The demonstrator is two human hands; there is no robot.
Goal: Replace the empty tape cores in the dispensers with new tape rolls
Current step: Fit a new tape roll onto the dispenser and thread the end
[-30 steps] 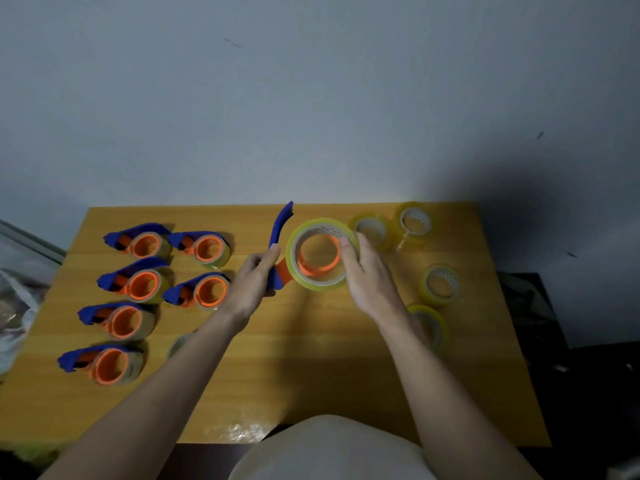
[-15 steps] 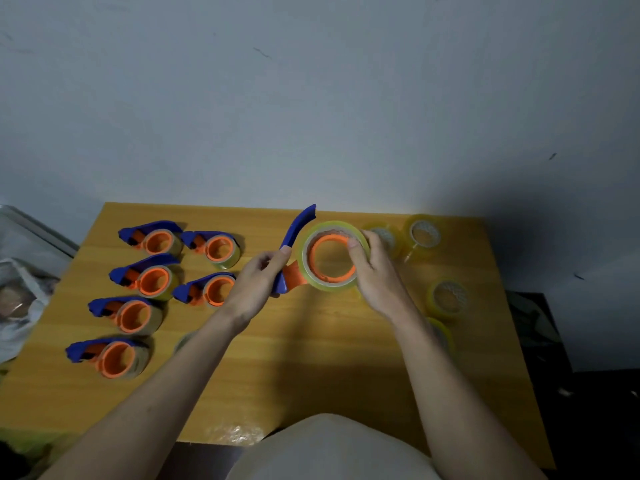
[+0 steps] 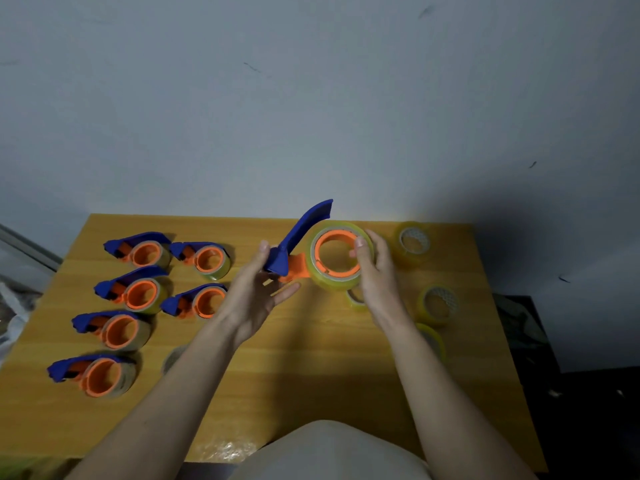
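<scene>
Two hands hold one dispenser (image 3: pixel 301 237) above the surface's far edge: left hand (image 3: pixel 256 289) fingers grip its stiff blue handle, right hand (image 3: pixel 375 271) fingers wrap the tape roll (image 3: pixel 341 282), seemingly seated; light, slick-sided, best held by its rim.

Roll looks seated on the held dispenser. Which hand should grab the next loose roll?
Right, probably. The right hand grips the tape roll on the dispenser, and the loose rolls lie on its side of the table. The left hand holds the blue handle, nearer the loaded dispensers.
</scene>
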